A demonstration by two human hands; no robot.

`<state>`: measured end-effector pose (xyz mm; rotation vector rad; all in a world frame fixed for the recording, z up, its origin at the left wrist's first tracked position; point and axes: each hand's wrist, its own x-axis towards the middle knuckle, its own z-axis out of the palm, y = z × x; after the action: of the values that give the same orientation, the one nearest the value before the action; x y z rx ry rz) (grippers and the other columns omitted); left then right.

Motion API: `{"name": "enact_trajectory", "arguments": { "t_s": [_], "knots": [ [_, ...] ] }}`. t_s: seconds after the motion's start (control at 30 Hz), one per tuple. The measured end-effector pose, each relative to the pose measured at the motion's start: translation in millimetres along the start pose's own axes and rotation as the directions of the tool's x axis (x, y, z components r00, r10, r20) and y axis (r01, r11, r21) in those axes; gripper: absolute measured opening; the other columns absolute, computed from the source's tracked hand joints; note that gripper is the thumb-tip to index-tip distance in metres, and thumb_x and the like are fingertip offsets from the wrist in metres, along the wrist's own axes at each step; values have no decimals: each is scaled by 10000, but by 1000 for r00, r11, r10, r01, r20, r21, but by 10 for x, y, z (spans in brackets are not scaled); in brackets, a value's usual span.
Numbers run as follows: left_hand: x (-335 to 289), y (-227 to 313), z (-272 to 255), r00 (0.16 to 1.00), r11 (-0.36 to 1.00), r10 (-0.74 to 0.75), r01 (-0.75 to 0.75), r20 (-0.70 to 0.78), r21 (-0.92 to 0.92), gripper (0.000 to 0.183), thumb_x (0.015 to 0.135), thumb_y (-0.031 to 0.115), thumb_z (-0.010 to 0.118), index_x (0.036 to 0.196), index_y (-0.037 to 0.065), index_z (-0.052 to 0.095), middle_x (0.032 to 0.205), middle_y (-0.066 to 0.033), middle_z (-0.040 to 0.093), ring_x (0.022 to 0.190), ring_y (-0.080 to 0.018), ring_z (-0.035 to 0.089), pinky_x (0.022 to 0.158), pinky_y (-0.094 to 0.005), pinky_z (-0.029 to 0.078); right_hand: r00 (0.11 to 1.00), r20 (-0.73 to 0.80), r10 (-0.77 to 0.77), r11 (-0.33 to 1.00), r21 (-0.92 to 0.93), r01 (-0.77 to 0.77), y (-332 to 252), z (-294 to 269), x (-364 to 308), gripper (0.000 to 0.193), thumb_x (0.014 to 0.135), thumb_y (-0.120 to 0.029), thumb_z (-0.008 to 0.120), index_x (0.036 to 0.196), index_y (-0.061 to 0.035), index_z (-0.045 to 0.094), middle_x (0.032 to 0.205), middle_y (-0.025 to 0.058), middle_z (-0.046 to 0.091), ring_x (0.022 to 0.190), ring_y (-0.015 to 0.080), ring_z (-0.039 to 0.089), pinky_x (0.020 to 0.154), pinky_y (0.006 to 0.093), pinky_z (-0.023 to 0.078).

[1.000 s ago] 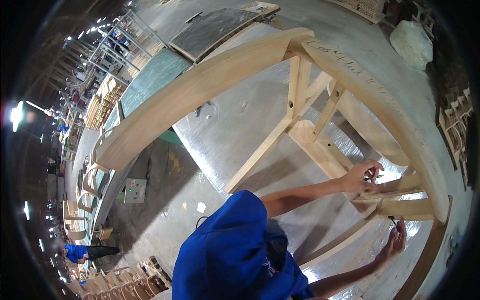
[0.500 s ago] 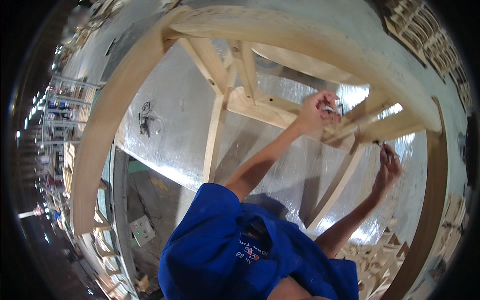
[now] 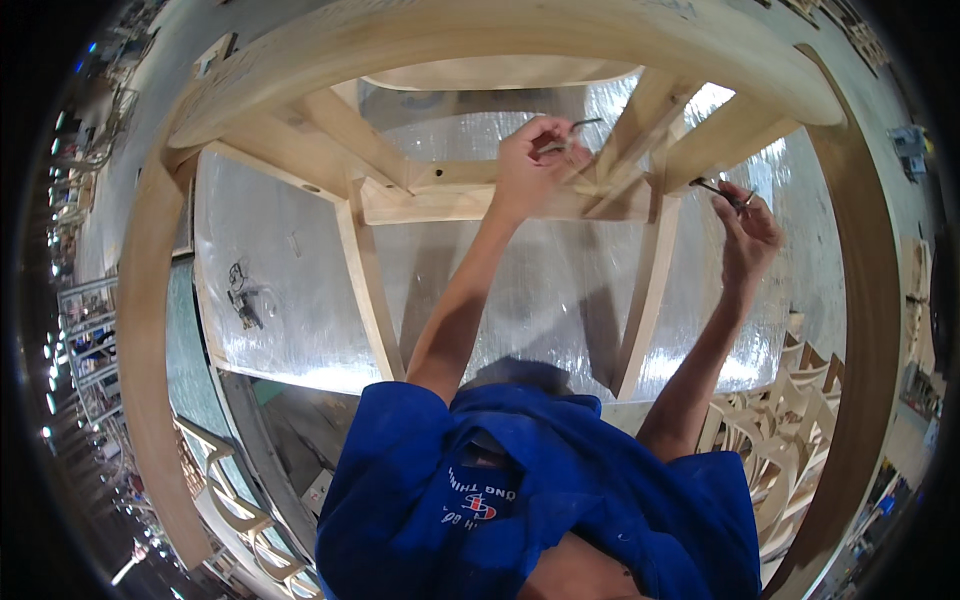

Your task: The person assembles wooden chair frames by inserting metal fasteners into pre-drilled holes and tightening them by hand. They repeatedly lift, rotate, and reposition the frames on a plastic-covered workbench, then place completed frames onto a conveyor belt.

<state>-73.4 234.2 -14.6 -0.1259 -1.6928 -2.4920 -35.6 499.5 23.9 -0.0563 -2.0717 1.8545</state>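
A pale wooden chair frame (image 3: 500,204) stands on a table wrapped in shiny film. Its curved rail (image 3: 480,45) arcs across the top of the head view. My left hand (image 3: 535,165) is over the cross rail, fingers pinched on a short dark metal rod (image 3: 587,122); its kind is unclear, and the fingers are slightly smeared by motion. To the right, my right hand (image 3: 750,228) is closed on a thin dark metal rod (image 3: 718,191). The rod's dark tip is beside the joint of the right leg (image 3: 648,295) and the side rail.
On the left of the film-covered table (image 3: 290,300) lies a small dark metal item (image 3: 241,300). Long curved wooden pieces (image 3: 155,340) (image 3: 870,300) flank me on both sides. Stacked curved wooden parts (image 3: 785,430) are at the lower right.
The whole view has swung, so the chair frame now sits more squarely in front of me. Both hands remain near the frame, each with a dark metal rod.
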Motion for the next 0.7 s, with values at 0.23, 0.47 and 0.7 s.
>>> {"name": "enact_trajectory", "arguments": {
  "t_s": [0.23, 0.47, 0.7],
  "knots": [
    [8, 112, -25, 979, 967, 201, -201, 15, 154, 81, 851, -15, 624, 878, -91, 620, 785, -109, 664, 716, -160, 659, 674, -266, 553, 922, -361, -143, 988, -102, 114, 25, 348, 98, 269, 693, -20, 810, 633, -50, 549, 644, -18, 557, 590, 31, 458, 571, 174, 398],
    [208, 532, -77, 941, 940, 334, -328, 58, -88, 111, 868, -34, 556, 919, -112, 616, 786, -150, 669, 745, -214, 668, 737, -350, 555, 931, -358, -78, 996, -65, 59, -120, 366, 107, 309, 671, -135, 847, 608, -35, 562, 593, -22, 539, 541, 39, 443, 515, 175, 360],
    [158, 216, -125, 983, 984, 176, -174, -52, 40, 140, 866, 22, 626, 931, -102, 619, 798, -133, 677, 757, -170, 663, 713, -276, 529, 968, -252, 15, 1000, 2, -15, -114, 302, 28, 229, 698, -69, 820, 688, -28, 595, 681, 26, 622, 607, 64, 543, 592, 200, 449]
  ]
}}
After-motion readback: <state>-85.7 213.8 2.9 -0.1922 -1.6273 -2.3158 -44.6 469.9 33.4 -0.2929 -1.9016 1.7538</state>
